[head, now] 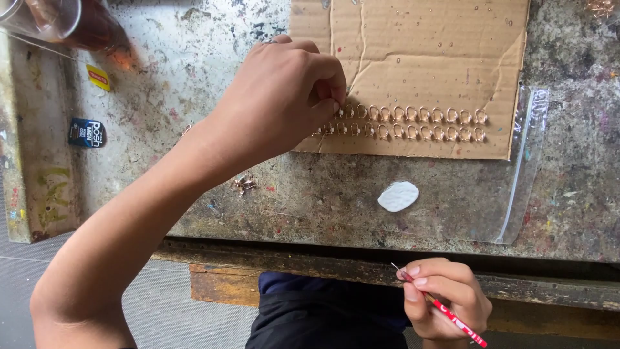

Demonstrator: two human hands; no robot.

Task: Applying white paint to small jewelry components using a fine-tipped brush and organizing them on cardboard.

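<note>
- Rings (413,123): two rows along cardboard sheet's (420,52) front edge; left hand (284,97) pinches one at row's left end
- Right hand (445,300) grips red pick (445,310) off worktop's (323,200) front edge

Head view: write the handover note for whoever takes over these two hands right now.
Left hand: fingertips pinched at the left end of the two rows of small metal rings on the cardboard sheet; whether it grips one is hidden.
Right hand: below the bench edge, holding a thin red tool.
On the worn bench: white oval blob, clear plastic bag, a small loose cluster of metal pieces.
Done: two rows of rings laid out on the cardboard.
Left: cannot tell from this view.
</note>
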